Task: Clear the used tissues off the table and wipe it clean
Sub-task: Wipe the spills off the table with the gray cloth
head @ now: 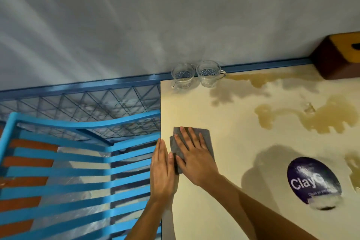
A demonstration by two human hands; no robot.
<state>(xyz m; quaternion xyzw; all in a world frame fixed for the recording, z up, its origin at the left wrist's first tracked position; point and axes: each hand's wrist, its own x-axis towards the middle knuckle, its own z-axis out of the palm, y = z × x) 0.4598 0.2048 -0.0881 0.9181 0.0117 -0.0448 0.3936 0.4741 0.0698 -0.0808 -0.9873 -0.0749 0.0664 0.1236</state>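
Both hands work at the tabletop's (194, 107) near-left edge. The right hand (194, 158) presses flat on the grey cloth (204, 134); the left hand (162, 171) lies flat, touching it. Neither grip is curled. No tissues visible. Brown spill (321, 121) far right remains unwiped. Rightward run open; two glass cups (207, 76) on far edge, blue chair (58, 153) left.

Only two bare limbs of the person show. The left hand (162, 173) is long and narrow, with slender fingers and short, pale nails. The left forearm (144, 218), lean and uncovered, meets the picture's edge at 6 o'clock. The right hand (194, 161) looks broader across its back. The right forearm (259, 206), also uncovered, meets the edge at 5 o'clock. Both hands are slightly blurred.
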